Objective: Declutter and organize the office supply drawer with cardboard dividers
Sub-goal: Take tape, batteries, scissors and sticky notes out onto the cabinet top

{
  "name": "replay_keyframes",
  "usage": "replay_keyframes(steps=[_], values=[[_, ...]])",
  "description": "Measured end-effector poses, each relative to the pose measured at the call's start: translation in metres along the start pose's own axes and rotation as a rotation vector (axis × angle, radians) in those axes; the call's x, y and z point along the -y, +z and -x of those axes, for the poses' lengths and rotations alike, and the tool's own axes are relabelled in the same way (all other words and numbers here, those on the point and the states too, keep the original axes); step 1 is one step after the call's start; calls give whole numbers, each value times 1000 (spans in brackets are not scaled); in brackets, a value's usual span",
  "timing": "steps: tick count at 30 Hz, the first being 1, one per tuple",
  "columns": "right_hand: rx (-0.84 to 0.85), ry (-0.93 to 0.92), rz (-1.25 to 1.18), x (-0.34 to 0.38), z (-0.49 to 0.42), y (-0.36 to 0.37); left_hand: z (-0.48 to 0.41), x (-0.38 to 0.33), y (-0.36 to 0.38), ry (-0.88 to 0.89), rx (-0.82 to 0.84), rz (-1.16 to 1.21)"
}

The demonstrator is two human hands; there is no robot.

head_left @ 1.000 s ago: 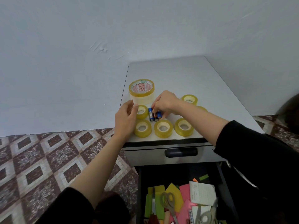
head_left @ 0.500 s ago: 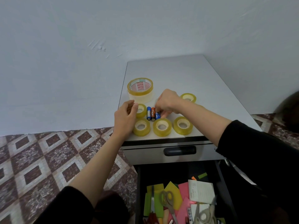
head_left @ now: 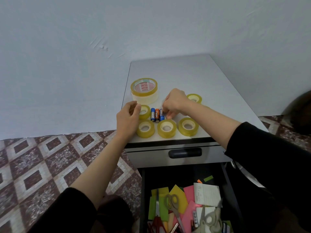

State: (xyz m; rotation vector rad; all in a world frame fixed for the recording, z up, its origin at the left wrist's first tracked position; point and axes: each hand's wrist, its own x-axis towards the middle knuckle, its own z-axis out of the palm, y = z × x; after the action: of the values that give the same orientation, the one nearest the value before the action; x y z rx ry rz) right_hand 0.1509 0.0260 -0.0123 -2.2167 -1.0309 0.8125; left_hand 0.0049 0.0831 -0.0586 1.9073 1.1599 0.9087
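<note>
While left grip (head_left: 128, 118) hangs loosely curled beside tape roll (head_left: 145, 112), right grip (head_left: 175, 102) pinches rightmost battery (head_left: 162, 117).

yellow tape rolls (head_left: 165, 128), blue and orange batteries (head_left: 156, 115), diamond-patterned maroon floor (head_left: 42, 165)

Cabinet top (head_left: 193, 73): smooth matt grey, laminate-look. Drawer front (head_left: 151, 157): brushed metal, dull sheen; handle (head_left: 185, 153) dark matt plastic. Small tape rolls (head_left: 168, 134): glossy translucent yellow plastic film, white cores. Big tape roll (head_left: 144, 96): same, w/ printed paper liner. Batteries (head_left: 156, 115): shiny wrap. Paper notes (head_left: 175, 193): matt. Sleeve (head_left: 269, 157): black matt cloth. Floor tiles (head_left: 50, 157): speckled, stone-look.
</note>
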Motion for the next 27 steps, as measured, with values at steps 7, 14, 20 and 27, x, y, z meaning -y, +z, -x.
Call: replay_keyframes(steps=[7, 14, 20, 27], values=[[-127, -179, -97, -6, 25, -15, 18, -6, -12, -92, -24, 24], [-240, -320, -244, -30, 80, -14, 65, -6, -29, 7, -50, 38], [-184, -288, -345, -77, 120, 3, 133, 9, -19, 167, -34, 74], [-73, -120, -310, -157, 138, 42, 197, 58, 29, 79, 261, -28]])
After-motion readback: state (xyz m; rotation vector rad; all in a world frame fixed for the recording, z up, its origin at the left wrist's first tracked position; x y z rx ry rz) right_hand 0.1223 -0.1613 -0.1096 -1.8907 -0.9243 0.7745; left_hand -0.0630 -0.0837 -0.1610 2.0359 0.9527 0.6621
